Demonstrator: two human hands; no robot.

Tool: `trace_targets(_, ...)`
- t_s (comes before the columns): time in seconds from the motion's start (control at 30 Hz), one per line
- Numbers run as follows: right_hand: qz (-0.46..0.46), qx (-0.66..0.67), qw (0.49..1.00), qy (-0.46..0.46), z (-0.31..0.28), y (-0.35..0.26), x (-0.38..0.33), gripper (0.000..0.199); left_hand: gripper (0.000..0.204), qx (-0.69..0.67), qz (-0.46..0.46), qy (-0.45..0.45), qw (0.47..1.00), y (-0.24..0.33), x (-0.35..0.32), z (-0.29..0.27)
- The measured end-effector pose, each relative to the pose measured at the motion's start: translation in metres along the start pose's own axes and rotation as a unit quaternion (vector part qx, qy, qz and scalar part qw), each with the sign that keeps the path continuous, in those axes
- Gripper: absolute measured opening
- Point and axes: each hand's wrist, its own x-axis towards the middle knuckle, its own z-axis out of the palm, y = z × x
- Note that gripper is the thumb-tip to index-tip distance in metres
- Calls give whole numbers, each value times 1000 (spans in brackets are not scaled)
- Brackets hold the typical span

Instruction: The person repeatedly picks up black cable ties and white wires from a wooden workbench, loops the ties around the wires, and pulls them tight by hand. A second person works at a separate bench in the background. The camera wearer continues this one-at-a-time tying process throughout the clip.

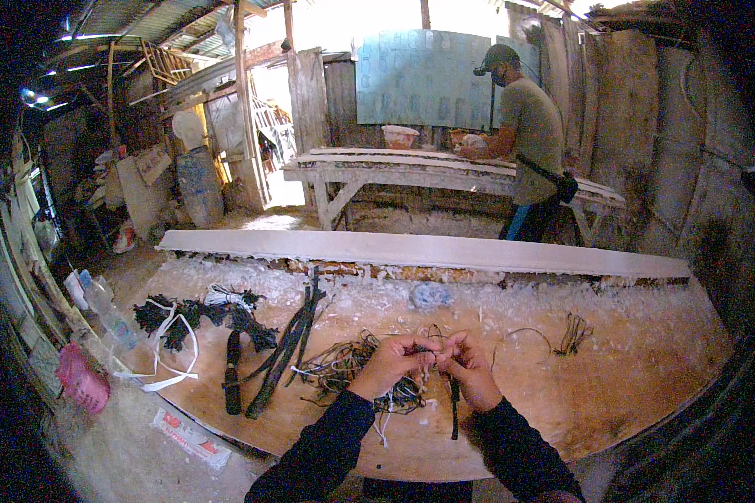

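Note:
Over the wooden table [579, 411], my left hand [392, 362] and my right hand [471, 366] meet, their fingertips pinching a thin dark cord [430, 339] between them. From below my right hand hangs a flat dark strip [455, 412]. Just left of and beneath my hands lies a loose tangle of dark cords [337, 366] with some white strands in it. A small bundle of thin dark cord [574, 334] rests farther right. Long dark strips [281, 369] and a short dark roll [232, 381] lie to the left.
Black frayed bundles [176, 323] and a white strap [164, 356] lie at the table's left. A long pale board [428, 249] borders the far side, with white scraps and a crumpled clear plastic piece [430, 294] before it. Beyond, a person [533, 126] works at another bench [352, 174].

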Motion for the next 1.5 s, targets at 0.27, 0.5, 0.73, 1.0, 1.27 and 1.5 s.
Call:
trace_targets(0.27,3,-46,995,-86,-5,4,-1,14,10,202,17,-37,979,6,-2,-5)
trace_targets(0.5,-6,-50,986,-161,-14,10,-2,14,7,144,21,-82,986,7,-5,-10)
trace_targets(0.73,51,-77,985,-143,-14,8,-12,12,7,104,34,-96,989,4,-4,-13)
trace_targets(1.0,42,9,993,-114,-4,7,-5,21,13,66,15,-11,998,4,-6,-10)
trace_targets(1.27,61,-39,997,-7,2,2,1,30,35,-7,54,-3,999,-8,1,-1)
trace_targets(1.5,30,-76,986,144,-8,8,6,12,47,34,57,-34,997,-13,3,17)
